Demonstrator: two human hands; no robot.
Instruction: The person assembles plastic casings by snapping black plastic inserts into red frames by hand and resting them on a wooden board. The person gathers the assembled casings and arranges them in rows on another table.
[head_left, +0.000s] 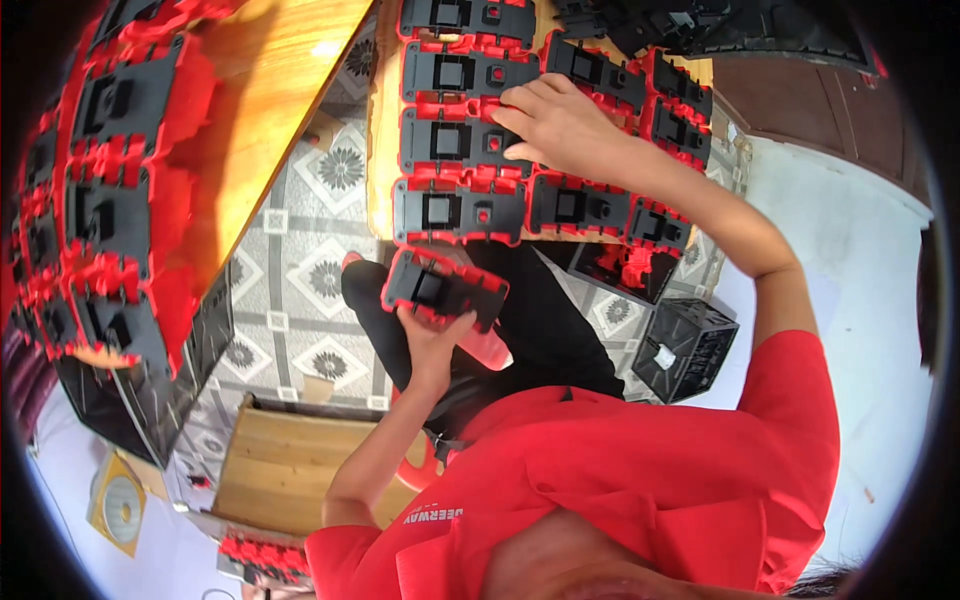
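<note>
In my left hand [430, 345] is a red and black plastic housing [445, 287], gripped by its near edge and held tilted above my lap. The fingers and thumb close round its lower side. My right hand [560, 125] reaches over the wooden table [385, 150] at the front, among rows of similar red and black housings [450, 140]. Its fingers are bent and apart, with the tips at the right end of one housing in the left column. The palm and arm cover parts of the housings beneath, and I see nothing held in this hand.
At the left, another wooden table [260, 110] bears stacked red and black housings [110, 215]. Black crates stand on the floor at the lower left [150, 400] and right [685, 350]. A wooden bench [300, 460] is behind on the left. A black tray [780, 30] sits beyond the front table.
</note>
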